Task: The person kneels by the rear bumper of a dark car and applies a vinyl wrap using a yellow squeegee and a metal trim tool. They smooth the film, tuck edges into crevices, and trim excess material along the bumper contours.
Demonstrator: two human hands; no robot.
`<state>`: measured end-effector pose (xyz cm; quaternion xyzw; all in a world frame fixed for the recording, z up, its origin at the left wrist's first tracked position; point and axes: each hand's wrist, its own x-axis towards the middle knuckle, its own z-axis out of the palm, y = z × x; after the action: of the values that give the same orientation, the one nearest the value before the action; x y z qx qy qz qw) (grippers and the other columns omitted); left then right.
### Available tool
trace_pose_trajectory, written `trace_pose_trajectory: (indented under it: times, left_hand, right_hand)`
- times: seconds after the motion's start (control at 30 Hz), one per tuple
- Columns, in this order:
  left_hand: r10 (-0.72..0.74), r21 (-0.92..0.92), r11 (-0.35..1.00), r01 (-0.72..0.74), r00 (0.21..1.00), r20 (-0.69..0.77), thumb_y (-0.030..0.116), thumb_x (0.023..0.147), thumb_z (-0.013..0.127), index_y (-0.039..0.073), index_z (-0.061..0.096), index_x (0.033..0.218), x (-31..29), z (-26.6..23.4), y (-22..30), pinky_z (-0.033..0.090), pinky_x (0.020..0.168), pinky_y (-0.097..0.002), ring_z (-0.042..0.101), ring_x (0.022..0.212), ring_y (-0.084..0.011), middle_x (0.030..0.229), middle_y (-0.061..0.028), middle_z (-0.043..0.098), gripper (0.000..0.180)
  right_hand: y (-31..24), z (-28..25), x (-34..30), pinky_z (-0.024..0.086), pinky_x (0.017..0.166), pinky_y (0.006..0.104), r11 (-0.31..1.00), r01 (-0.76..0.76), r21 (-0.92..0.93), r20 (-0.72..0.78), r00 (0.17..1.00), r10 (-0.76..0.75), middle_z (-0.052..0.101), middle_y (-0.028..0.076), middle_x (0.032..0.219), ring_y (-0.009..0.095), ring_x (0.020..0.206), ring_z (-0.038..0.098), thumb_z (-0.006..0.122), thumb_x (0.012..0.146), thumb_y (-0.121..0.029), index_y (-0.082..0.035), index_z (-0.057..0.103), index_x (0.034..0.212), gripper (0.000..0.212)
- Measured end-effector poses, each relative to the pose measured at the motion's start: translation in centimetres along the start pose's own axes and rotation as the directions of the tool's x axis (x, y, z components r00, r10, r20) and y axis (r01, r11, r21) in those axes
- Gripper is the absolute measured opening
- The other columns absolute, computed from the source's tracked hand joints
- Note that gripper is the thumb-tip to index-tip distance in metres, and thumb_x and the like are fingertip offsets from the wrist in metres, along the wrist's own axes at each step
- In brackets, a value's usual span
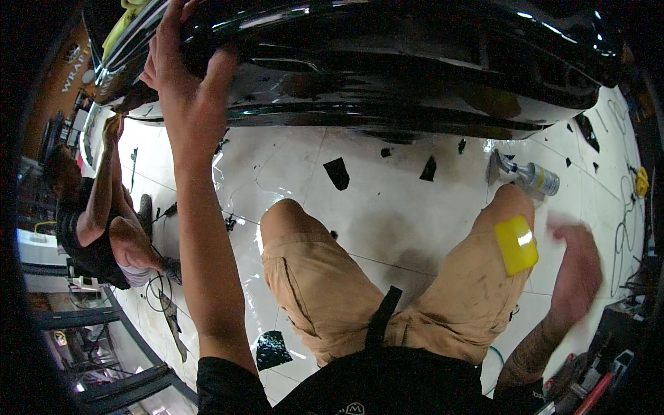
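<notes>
A glossy black car body panel curves across the top of the view. My left hand is raised against its left part, thumb and fingers spread, with no tool seen in it. On my right thigh lies a flat yellow squeegee card. My right hand is just right of that card and apart from it, smeared by motion, so its fingers do not show clearly. Past my right knee, a clear spray bottle with a grey trigger head lies on the floor, below the panel's right end.
Black film scraps lie scattered over the wet white tiled floor. A co-worker in dark clothes squats at left, hands raised to the car's edge. A yellow-green cloth rests at upper left. Cables and tools lie at right.
</notes>
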<state>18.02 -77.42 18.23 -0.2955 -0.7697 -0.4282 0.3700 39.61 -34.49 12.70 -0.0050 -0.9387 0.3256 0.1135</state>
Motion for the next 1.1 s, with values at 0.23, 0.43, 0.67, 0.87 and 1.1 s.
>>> trace_pose_trajectory:
  times: [0.23, 0.43, 0.67, 0.87, 1.1]
  left_hand:
    - [-0.022, 0.148, 0.989, 0.017, 0.999, 0.031, 0.015, 0.084, 0.066, 0.006, 0.044, 0.143, 0.0, -1.3, -0.1, 0.042, 0.105, -0.0367, 0.049, 0.126, -0.0251, 0.138, -0.0140, 0.050, 0.064]
    - [0.068, 0.640, 0.740, -0.207, 0.970, 0.235, 0.031, 0.082, 0.068, 0.015, 0.049, 0.142, 1.6, -3.3, 0.3, 0.032, 0.108, -0.0449, 0.043, 0.127, -0.0329, 0.134, -0.0144, 0.051, 0.064]
    - [0.050, 0.638, 0.748, -0.181, 0.975, 0.217, 0.039, 0.079, 0.065, 0.016, 0.051, 0.139, 1.4, -2.7, 0.3, 0.028, 0.108, -0.0448, 0.044, 0.125, -0.0328, 0.135, -0.0119, 0.051, 0.066]
    - [-0.047, 0.607, 0.793, -0.050, 0.989, 0.143, 0.032, 0.073, 0.068, 0.019, 0.054, 0.138, 1.8, -1.2, 2.0, 0.029, 0.107, -0.0441, 0.046, 0.117, -0.0322, 0.126, -0.0099, 0.054, 0.067]
    - [-0.007, 0.582, 0.810, -0.074, 0.991, 0.136, 0.029, 0.072, 0.071, 0.018, 0.053, 0.138, 1.6, -0.9, 2.2, 0.031, 0.104, -0.0395, 0.049, 0.119, -0.0262, 0.127, -0.0093, 0.055, 0.070]
  right_hand:
    - [7.0, 6.9, -4.8, 0.040, 0.102, 0.0454, 0.850, -0.322, -0.417, 0.050, 0.926, 0.375, 0.042, 0.024, 0.140, 0.041, 0.128, 0.043, 0.078, 0.076, -0.023, -0.002, 0.041, 0.143, 0.079]
    - [4.4, 4.2, -0.1, 0.048, 0.089, 0.0421, 0.922, -0.350, -0.166, 0.164, 0.912, 0.375, 0.061, 0.018, 0.109, 0.034, 0.101, 0.060, 0.074, 0.078, -0.009, -0.001, 0.052, 0.122, 0.050]
    - [-10.4, 11.2, 7.0, 0.055, 0.078, 0.0384, 0.859, 0.511, 0.022, -0.185, 0.846, -0.499, 0.065, 0.013, 0.106, 0.027, 0.093, 0.065, 0.069, 0.076, -0.002, -0.005, 0.057, 0.124, 0.049]
    - [-17.1, 14.6, 11.4, 0.054, 0.085, 0.0394, 0.696, 0.696, -0.175, -0.326, 0.626, -0.708, 0.064, 0.013, 0.114, 0.031, 0.098, 0.062, 0.065, 0.069, 0.003, -0.006, 0.068, 0.116, 0.048]
    - [-18.4, 15.7, 11.8, 0.053, 0.085, 0.0395, 0.715, 0.686, -0.135, -0.329, 0.649, -0.685, 0.064, 0.013, 0.114, 0.031, 0.100, 0.062, 0.063, 0.075, -0.007, -0.008, 0.068, 0.118, 0.043]
